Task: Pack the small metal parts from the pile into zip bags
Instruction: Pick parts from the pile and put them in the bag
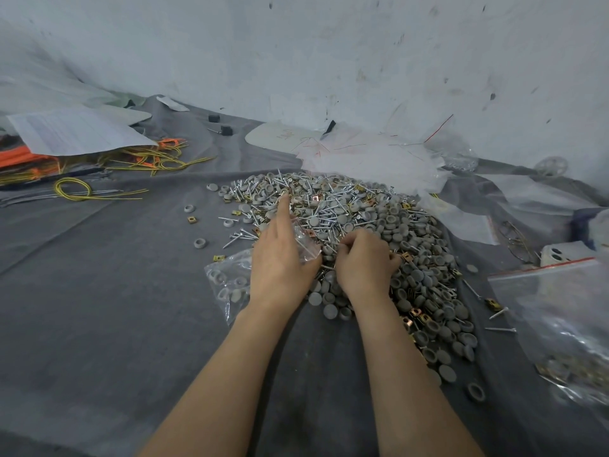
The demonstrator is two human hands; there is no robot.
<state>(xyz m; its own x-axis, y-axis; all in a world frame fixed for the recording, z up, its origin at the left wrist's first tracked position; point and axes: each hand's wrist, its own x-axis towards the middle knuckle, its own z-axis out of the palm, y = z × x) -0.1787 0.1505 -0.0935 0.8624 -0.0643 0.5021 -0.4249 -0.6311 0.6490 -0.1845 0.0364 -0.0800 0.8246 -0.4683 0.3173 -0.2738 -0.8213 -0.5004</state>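
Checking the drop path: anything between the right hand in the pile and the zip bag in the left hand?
Nothing visible. The right hand digs curled fingers into the pile, close beside the left hand holding the zip bag. Only loose parts lie between. Whether the bag's mouth is open cannot be told.

My right hand (364, 262) curls into the pile (379, 225), fingertips hidden; my left hand (280, 258), gripping the zip bag (227, 282), hides its middle; the filled bag (566, 341) at right is blurred, cut by the edge.

A scuffed, stained pale wall (362, 54) rises behind a work surface draped in grey cloth (99, 308).
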